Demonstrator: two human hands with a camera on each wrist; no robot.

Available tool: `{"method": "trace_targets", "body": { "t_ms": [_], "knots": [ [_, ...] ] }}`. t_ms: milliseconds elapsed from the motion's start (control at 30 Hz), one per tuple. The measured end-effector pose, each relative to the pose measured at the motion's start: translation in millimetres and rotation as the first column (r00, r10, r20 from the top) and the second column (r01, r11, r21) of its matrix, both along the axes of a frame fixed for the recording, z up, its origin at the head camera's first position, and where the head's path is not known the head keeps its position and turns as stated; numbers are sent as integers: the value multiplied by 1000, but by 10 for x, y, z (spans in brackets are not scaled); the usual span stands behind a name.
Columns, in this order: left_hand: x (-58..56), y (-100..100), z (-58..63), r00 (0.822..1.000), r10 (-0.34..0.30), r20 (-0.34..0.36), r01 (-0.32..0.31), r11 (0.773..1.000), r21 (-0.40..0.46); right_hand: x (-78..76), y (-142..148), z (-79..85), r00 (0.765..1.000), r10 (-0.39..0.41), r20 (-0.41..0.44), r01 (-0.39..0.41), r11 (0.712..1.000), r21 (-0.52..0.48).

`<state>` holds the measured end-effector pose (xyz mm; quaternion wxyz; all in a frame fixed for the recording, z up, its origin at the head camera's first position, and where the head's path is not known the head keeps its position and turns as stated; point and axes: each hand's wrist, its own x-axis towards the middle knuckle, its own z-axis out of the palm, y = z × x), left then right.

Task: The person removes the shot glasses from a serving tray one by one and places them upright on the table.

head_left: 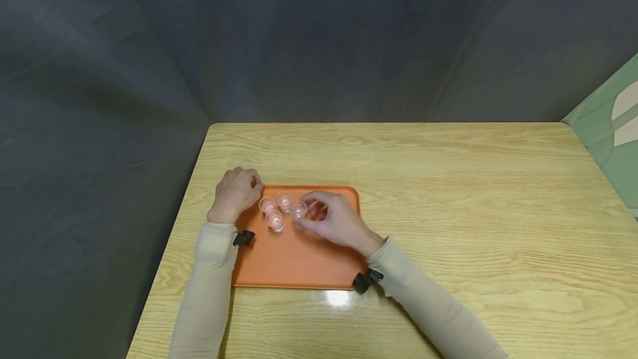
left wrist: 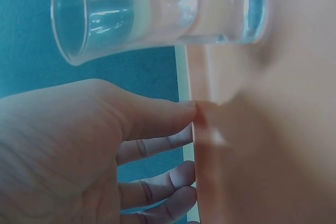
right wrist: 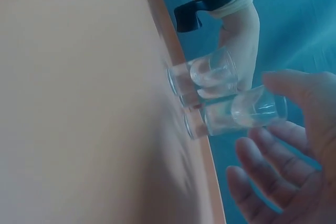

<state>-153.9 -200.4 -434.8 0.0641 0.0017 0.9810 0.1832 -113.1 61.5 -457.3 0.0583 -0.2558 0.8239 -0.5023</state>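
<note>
Several small clear shot glasses (head_left: 274, 219) stand close together toward the far left of an orange tray (head_left: 304, 265). My right hand (head_left: 339, 218) pinches the rightmost shot glass (head_left: 299, 211) between thumb and forefinger near its rim; the other fingers spread loosely beside it in the right wrist view. At the tray's far left corner, my left hand (head_left: 236, 190) grips the rim, its thumb and curled fingertips right at the edge in the left wrist view. A shot glass (left wrist: 157, 11) stands just past that thumb.
The tray lies on a light wood-grain table (head_left: 473, 209), near its left side. Dark cloth (head_left: 324, 43) hangs behind the table and along its left. Green fabric with pale shapes (head_left: 610, 132) shows at the right. Each wrist wears a black camera mount (head_left: 368, 280).
</note>
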Motion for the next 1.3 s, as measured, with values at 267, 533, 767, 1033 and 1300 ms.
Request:
{"method": "trace_targets", "body": {
  "t_ms": [267,533,767,1033,1300],
  "knots": [
    [2,-21,-18,1000,-5,-2,5,1000,4,-19,172,-16,998,-63,4,63,994,-91],
    [21,-24,-19,1000,-6,12,6,1000,17,-16,410,-32,993,-86,83,99,981,-166],
    [18,-18,-16,1000,-2,-6,2,1000,18,-27,617,-54,982,-169,87,182,969,-168],
    [16,-26,-33,1000,-3,-13,3,1000,14,-46,869,-117,968,-234,92,248,950,-191],
    [32,-13,-17,1000,-5,-17,5,1000,16,-55,1123,-164,946,-308,106,323,925,-200]
  ]
}}
